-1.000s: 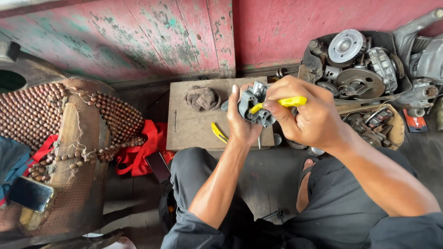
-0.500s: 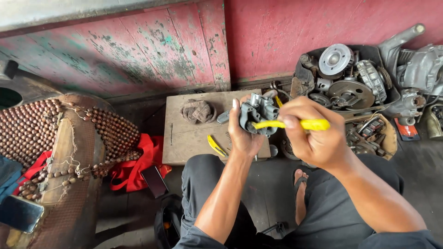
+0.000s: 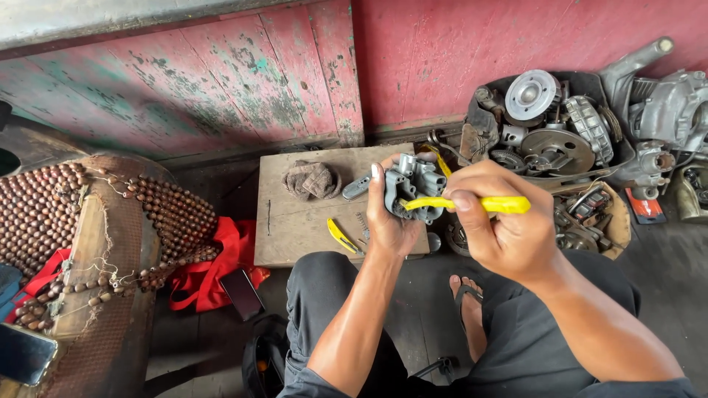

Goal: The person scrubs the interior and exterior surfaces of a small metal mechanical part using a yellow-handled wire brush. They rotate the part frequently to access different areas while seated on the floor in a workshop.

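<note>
My left hand (image 3: pixel 386 218) grips a grey metal carburetor (image 3: pixel 413 184), held upright above the edge of a low wooden board (image 3: pixel 295 221). My right hand (image 3: pixel 501 228) holds a yellow-handled screwdriver (image 3: pixel 472 203) lying sideways, its tip end pressed against the carburetor's side. Both hands are close together over my knees in dark trousers.
On the board lie a crumpled brown rag (image 3: pixel 311 179), a small grey part (image 3: pixel 357 187), a spring and a yellow-handled tool (image 3: pixel 341 235). A black tub of engine parts (image 3: pixel 546 133) sits right. A beaded seat cover (image 3: pixel 81 236), red cloth (image 3: pixel 214 273) and phone (image 3: pixel 242 293) lie left.
The view has shifted so the hands sit lower and more to the right. My right hand has turned the screwdriver from a slant to nearly level against the carburetor.
</note>
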